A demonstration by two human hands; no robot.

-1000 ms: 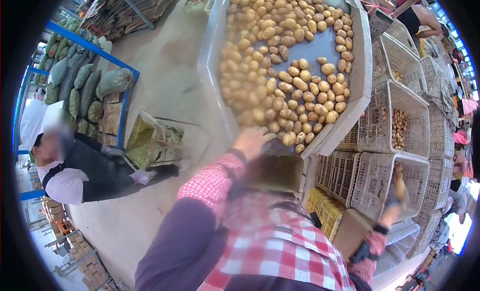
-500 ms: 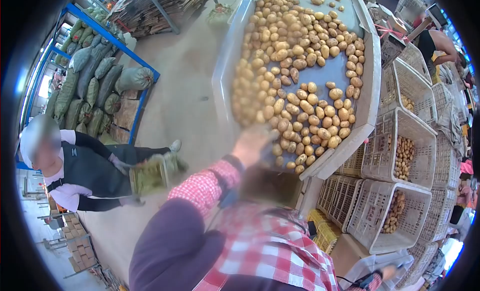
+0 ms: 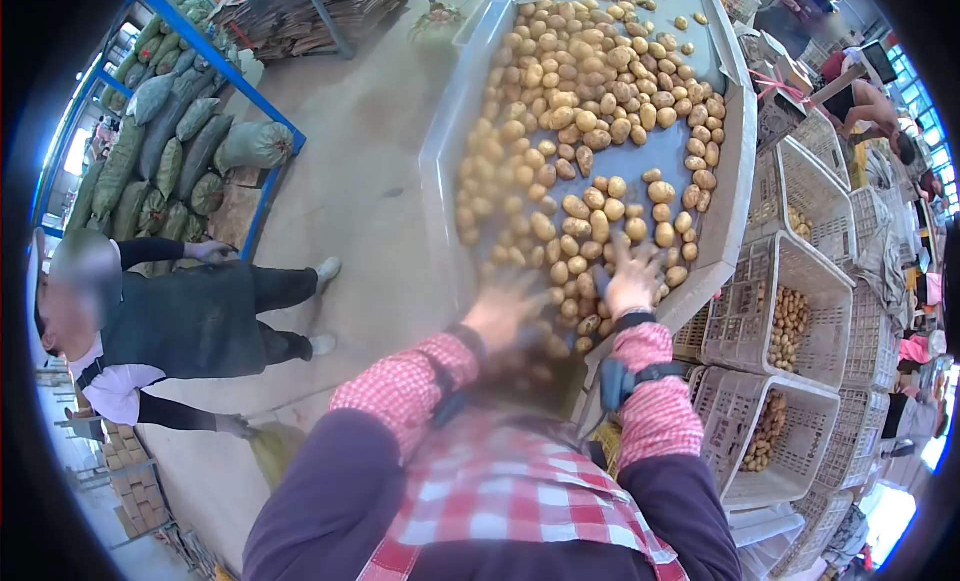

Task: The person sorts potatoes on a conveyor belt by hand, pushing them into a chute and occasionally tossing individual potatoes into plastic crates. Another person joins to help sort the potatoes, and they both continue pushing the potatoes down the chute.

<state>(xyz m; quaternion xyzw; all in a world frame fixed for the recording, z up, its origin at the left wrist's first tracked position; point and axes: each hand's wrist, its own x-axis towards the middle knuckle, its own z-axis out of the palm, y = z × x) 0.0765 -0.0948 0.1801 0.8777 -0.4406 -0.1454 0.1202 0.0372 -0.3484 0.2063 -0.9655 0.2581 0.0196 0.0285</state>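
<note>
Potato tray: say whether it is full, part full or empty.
Part full: potatoes cover much of the tray, but it shows bare near the middle and toward the far end.

Can pass over the tray's bare patch (image 3: 640, 163), upper right of centre; meets potatoes (image 3: 599, 226) above and below, rim (image 3: 735, 171) and crates (image 3: 735, 311) at right.
</note>
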